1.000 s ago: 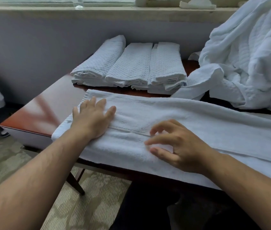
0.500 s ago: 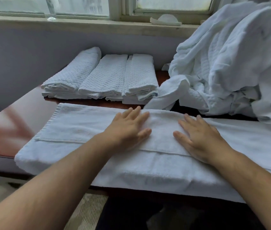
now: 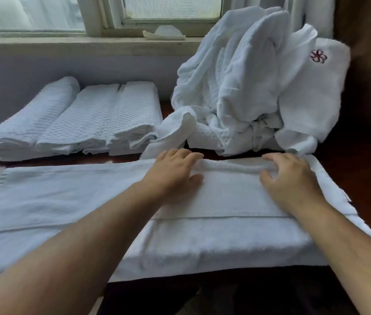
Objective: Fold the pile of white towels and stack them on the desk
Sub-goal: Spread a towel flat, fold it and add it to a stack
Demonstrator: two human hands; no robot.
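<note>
Dark wooden desk (image 3: pixel 366 164) stands under a windowsill (image 3: pixel 66 43). A long white towel (image 3: pixel 66 201), folded lengthwise, lies across the front of the desk, with its near edge hanging over. At back right, a pile of unfolded white towels (image 3: pixel 248 87) is heaped high; one carries a flower emblem (image 3: pixel 318 56). At back left, three folded waffle-weave towels (image 3: pixel 89 114) lie side by side, touching. The left hand (image 3: pixel 173 171) and right hand (image 3: pixel 293 178) rest on the right half of the long towel. Each has its fingers curled over the raised far edge and its thumb on top, gripping it.
</note>
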